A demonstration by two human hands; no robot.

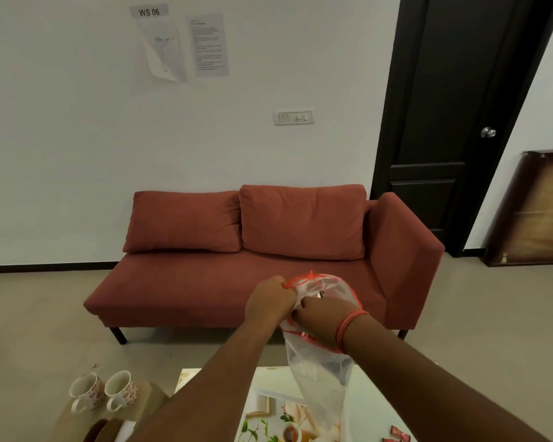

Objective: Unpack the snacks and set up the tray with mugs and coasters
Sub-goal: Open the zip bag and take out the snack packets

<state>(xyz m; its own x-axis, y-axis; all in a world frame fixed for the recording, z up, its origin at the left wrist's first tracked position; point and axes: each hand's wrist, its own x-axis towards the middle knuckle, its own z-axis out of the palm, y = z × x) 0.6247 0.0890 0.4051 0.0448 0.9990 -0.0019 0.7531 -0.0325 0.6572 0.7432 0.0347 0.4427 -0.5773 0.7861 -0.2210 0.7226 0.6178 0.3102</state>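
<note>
A clear plastic bag (320, 378) with red trim hangs in the air over the printed tray (268, 406). My left hand (270, 303) grips the bag's rim on the left side. My right hand (320, 320), with red thread around the wrist, is pushed into the bag's mouth, its fingers hidden by the plastic. Two white mugs (103, 392) with red flower prints stand side by side at the lower left. Small red snack packets (396, 437) lie at the bottom right edge.
A red sofa (268, 256) stands against the white wall beyond the low table. A dark door (454, 122) is at the right, with a wooden board (537, 212) leaning by it. A brown round object (96, 430) sits below the mugs.
</note>
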